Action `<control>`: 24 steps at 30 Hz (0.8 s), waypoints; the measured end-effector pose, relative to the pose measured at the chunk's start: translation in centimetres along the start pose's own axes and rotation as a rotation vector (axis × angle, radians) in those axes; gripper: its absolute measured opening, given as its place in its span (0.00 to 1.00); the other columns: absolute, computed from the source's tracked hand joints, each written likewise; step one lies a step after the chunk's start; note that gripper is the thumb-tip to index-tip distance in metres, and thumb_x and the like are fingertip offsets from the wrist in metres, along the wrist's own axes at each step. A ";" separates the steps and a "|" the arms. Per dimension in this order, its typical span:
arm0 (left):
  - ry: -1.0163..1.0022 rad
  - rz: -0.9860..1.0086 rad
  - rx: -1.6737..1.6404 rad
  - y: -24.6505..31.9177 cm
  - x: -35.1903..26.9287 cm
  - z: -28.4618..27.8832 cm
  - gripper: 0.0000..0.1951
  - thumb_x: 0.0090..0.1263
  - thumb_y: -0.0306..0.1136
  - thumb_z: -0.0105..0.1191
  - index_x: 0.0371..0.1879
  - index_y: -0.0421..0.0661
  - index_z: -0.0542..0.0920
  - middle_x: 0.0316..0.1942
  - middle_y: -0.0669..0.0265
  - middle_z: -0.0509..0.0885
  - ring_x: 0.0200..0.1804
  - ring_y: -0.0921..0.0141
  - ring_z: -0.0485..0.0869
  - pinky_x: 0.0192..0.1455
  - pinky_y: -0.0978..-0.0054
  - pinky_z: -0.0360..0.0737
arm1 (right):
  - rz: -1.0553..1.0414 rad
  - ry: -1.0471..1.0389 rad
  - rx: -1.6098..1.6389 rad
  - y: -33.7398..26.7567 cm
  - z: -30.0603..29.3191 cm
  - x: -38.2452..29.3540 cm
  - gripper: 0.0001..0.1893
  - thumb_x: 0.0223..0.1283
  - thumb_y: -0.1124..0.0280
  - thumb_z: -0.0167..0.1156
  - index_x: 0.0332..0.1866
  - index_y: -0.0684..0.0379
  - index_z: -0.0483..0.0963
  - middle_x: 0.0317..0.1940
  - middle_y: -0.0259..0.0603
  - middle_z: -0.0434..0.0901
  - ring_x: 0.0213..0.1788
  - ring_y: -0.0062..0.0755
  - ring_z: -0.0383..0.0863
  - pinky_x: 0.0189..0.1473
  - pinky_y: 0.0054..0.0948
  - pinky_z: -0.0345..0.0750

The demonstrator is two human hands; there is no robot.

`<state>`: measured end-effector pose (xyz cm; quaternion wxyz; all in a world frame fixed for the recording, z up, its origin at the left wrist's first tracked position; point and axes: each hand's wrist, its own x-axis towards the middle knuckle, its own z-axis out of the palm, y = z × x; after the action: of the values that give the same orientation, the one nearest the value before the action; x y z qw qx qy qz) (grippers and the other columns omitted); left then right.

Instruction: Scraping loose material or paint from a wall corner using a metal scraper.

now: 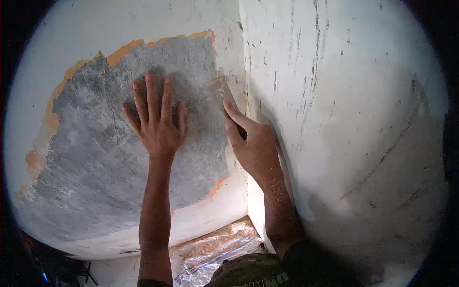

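My left hand [160, 123] rests flat with spread fingers on a bare grey patch [93, 154] of the wall. My right hand [252, 143] grips a scraper [221, 91], its blade blurred against the right edge of that patch. Pale flakes show near the blade, and dust covers my right forearm. Orange and white layers of paint [123, 52] form a ragged border along the patch's top and left side. The scraper's handle is mostly hidden inside my fist.
Close to my right arm, a second white wall [344, 93] with dark streaks meets the first at a corner [246, 107]. Below lies crumpled plastic sheeting [218, 254] with blue and red stripes, brown debris around it. Something dark [53, 262], hard to make out, stands at lower left.
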<state>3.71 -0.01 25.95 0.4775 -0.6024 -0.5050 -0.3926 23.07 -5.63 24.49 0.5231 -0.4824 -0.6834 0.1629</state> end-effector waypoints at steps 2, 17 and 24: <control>0.036 0.011 -0.023 -0.6 -0.4 0.8 0.26 0.71 0.49 0.44 0.68 0.62 0.64 0.74 0.67 0.55 0.75 0.60 0.49 0.73 0.46 0.34 | 0.011 -0.010 0.023 0.5 0.8 -0.5 0.22 0.67 0.63 0.53 0.65 0.51 0.67 0.16 0.51 0.74 0.17 0.22 0.73 0.25 0.30 0.74; 0.003 0.001 -0.019 0.3 -0.1 0.0 0.26 0.71 0.49 0.43 0.68 0.61 0.64 0.74 0.66 0.55 0.76 0.60 0.49 0.73 0.47 0.32 | -0.044 0.056 0.032 -0.1 0.4 0.9 0.21 0.68 0.64 0.53 0.65 0.52 0.67 0.15 0.51 0.74 0.16 0.26 0.74 0.24 0.31 0.72; 0.007 -0.009 -0.036 0.1 -0.2 0.4 0.27 0.70 0.52 0.45 0.69 0.64 0.63 0.74 0.67 0.55 0.75 0.61 0.49 0.73 0.48 0.31 | -0.018 0.031 0.013 0.4 0.6 -0.4 0.20 0.67 0.64 0.53 0.64 0.53 0.68 0.21 0.55 0.78 0.21 0.33 0.81 0.28 0.32 0.75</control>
<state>3.80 0.30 25.70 0.4666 -0.6072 -0.4988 -0.4061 22.72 -5.59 23.74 0.5382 -0.4752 -0.6785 0.1554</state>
